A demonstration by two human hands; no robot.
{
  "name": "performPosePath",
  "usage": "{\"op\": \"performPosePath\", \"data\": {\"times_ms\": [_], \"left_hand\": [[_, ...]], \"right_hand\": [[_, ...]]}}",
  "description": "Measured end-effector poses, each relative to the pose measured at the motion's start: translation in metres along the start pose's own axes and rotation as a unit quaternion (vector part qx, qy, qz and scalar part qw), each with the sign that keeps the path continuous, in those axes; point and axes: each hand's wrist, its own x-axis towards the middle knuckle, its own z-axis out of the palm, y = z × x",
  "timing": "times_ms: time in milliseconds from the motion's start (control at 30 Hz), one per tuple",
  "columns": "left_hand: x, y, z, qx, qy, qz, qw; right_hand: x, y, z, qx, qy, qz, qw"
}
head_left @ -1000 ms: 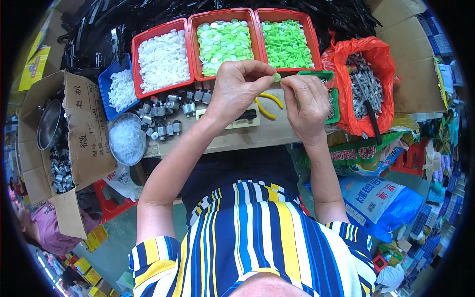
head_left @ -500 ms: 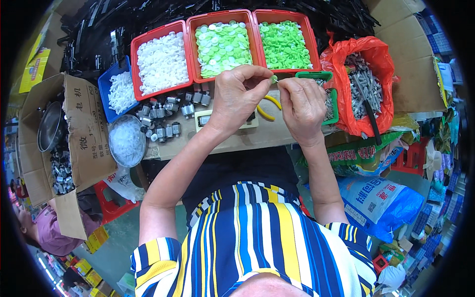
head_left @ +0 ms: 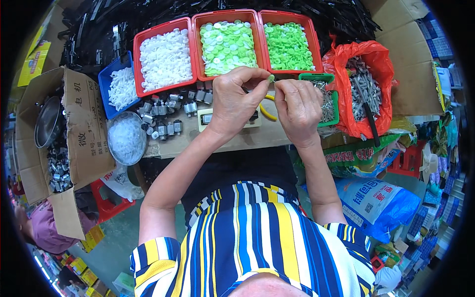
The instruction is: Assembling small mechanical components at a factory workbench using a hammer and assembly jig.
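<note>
My left hand [head_left: 232, 101] pinches a small round light-green plastic gear [head_left: 271, 78] between thumb and fingertips, above the table's edge of the red bins. Close beside it, my right hand [head_left: 300, 106] has its thumb and fingers pressed together near the gear; whatever they hold is too small to make out. Under my left wrist lies a cream plastic block [head_left: 204, 119], partly covered. Between the hands shows a curved yellow tool handle [head_left: 267, 113]. A green tray [head_left: 335, 110] of thin metal pins stands just right of my right hand.
Three red bins [head_left: 196, 52] hold white and green plastic parts. At left are a blue tray [head_left: 105, 91], a bowl of clear pieces [head_left: 127, 138], small motors [head_left: 170, 129] and a cardboard box [head_left: 86, 128]. A red bag [head_left: 341, 119] holds metal parts, with a black-handled tool [head_left: 370, 119] across it.
The view has shifted slightly, so the bins sit a little further right. Both hands keep nearly the same pose, with the gear still in the left fingertips.
</note>
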Motion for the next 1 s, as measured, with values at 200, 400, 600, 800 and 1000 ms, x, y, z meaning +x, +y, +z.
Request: {"op": "performPosePath", "data": {"times_ms": [200, 400, 600, 800, 1000], "left_hand": [[-0.005, 0.0, 0.003, 0.053, 0.01, 0.062, 0.997], [-0.008, 0.0, 0.001, 0.114, 0.039, 0.164, 0.979], [-0.017, 0.005, -0.004, 0.035, -0.003, 0.116, 0.993], [-0.022, 0.001, -0.018, 0.03, -0.02, 0.091, 0.995], [-0.033, -0.003, -0.033, 0.057, -0.028, 0.086, 0.994]], "right_hand": [[-0.002, -0.001, 0.004, 0.065, -0.006, 0.042, 0.997], [0.0, 0.001, -0.008, 0.343, -0.032, 0.297, 0.891], [-0.004, 0.004, -0.007, 0.496, -0.063, 0.367, 0.785], [0.0, -0.006, -0.009, 0.473, -0.085, 0.311, 0.82], [-0.003, -0.019, -0.007, 0.457, -0.116, 0.276, 0.838]]}}
